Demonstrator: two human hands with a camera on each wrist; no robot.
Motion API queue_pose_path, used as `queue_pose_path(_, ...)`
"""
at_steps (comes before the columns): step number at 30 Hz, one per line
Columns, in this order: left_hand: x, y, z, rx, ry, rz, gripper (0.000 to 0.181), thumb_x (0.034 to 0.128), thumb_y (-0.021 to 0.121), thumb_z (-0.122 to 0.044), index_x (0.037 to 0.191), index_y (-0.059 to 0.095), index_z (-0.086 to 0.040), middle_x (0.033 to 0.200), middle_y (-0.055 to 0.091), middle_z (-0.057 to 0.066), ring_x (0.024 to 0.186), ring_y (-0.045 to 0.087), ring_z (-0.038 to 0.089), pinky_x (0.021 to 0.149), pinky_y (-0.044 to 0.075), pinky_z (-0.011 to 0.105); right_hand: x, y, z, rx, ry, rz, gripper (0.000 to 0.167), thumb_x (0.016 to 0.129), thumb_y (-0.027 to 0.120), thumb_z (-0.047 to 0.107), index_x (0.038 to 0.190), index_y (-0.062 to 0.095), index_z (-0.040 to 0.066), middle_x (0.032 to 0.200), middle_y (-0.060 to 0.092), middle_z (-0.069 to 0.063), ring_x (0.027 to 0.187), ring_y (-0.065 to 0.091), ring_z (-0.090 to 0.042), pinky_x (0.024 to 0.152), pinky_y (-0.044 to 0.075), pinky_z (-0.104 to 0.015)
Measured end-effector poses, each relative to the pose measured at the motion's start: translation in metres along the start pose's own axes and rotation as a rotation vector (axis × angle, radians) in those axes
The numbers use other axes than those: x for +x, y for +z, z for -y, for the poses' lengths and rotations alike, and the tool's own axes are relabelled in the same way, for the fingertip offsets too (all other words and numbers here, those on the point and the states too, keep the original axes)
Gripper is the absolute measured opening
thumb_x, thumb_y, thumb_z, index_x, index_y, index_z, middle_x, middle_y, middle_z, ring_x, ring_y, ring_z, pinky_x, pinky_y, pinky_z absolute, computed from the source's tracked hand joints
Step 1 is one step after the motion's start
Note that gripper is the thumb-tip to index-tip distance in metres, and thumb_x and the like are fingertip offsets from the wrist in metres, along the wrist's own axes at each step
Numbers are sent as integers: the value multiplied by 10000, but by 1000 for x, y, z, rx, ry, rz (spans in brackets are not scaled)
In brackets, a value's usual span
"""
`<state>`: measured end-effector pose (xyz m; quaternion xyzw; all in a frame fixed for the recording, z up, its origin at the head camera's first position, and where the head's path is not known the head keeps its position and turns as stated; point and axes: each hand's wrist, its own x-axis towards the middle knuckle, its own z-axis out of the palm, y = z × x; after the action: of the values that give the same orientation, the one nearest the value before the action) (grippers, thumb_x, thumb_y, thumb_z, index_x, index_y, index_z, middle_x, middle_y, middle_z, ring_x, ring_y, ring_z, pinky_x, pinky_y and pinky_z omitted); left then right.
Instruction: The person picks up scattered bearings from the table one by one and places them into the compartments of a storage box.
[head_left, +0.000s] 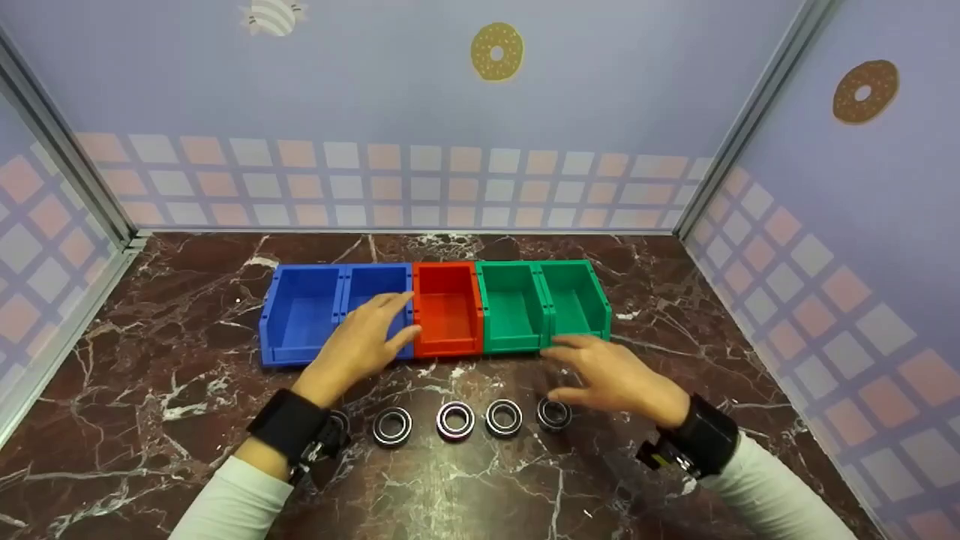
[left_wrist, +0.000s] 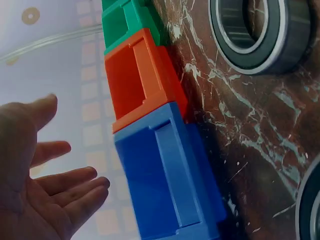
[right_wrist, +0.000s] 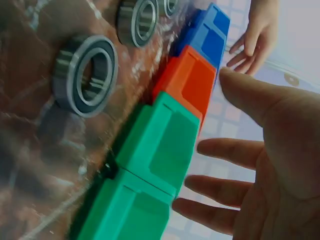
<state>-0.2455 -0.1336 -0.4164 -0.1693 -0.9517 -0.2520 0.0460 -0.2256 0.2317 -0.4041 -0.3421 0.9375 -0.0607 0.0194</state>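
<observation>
The left hand (head_left: 364,337) is hovering over the right-hand blue bin (head_left: 375,281), at about eight o'clock from the red bin (head_left: 448,347). Its fingers are hanging loose and holding nothing, with the thumb standing apart. The right hand (head_left: 615,375) is likewise released, its fingers spreading near the front of the outer green bin (head_left: 570,300), at about four o'clock from the red one.

Five metal rings are lying on the marble table (head_left: 450,495), in a row before the bins. The middle ring (head_left: 455,435) is sitting at six o'clock from the red bin. At three o'clock from it are resting a fourth ring (head_left: 503,431) and an outermost ring (head_left: 553,427), the latter just beside the right thumb. At nine o'clock are lying a second ring (head_left: 406,429) and an end ring (head_left: 343,418), which the left wrist strap (head_left: 281,424) is partly hiding.

The outer blue bin (head_left: 289,355) is standing at nine o'clock in the joined row; the inner green bin (head_left: 512,341) is touching the red one at three.
</observation>
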Motion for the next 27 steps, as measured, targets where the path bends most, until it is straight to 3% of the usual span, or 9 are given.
queue_pose_path(4, 13, 1, 3, -69, -54, 7, 628, 997, 567, -356, 1481, 408, 12, 1481, 470, 249, 1379, 444, 425, 1163, 348, 566, -6, 12, 1, 11, -44, 14, 582, 830, 758, 443, 1315, 637, 145, 1329, 633, -115, 1192, 627, -300, 938, 556, -497)
queue_pose_path(8, 26, 3, 5, -129, -129, 24, 609, 1010, 548, -320, 1468, 403, 56, 1476, 464, 264, 1373, 449, 427, 1158, 363, 548, -9, 26, 2, 39, -78, 27, 538, 811, 788, 382, 1271, 663, 133, 1282, 655, -94, 1154, 644, -273, 931, 564, -460)
queue_pose_path(13, 38, 9, 9, -193, -193, 6, 562, 1011, 548, -278, 1427, 450, 87, 1415, 521, 288, 1277, 549, 403, 1104, 437, 523, -10, 39, 3, 55, -103, 32, 534, 795, 810, 335, 1265, 666, 125, 1276, 658, -96, 1156, 645, -273, 944, 559, -446)
queue_pose_path(17, 44, 15, 14, -243, -217, -22, 526, 1005, 553, -269, 1383, 505, 93, 1375, 560, 286, 1286, 543, 409, 1091, 452, 515, -10, 44, 2, 68, -117, 33, 549, 772, 829, 309, 1265, 665, 130, 1266, 662, -91, 1150, 646, -277, 954, 553, -452)
queue_pose_path(23, 50, 25, 19, -293, -235, -62, 418, 1001, 555, -253, 1279, 615, 53, 1200, 682, 240, 1099, 643, 360, 976, 513, 476, -11, 49, 1, 67, -121, 50, 551, 750, 846, 289, 1261, 668, 188, 1256, 669, -48, 1152, 643, -249, 956, 545, -452)
queue_pose_path(27, 52, 28, 21, -322, -272, -50, 471, 1000, 563, -248, 1356, 551, 59, 1326, 613, 256, 1207, 605, 365, 1049, 488, 479, -11, 53, 1, 62, -121, 53, 547, 745, 851, 272, 1256, 672, 191, 1254, 672, -42, 1154, 644, -245, 966, 543, -447)
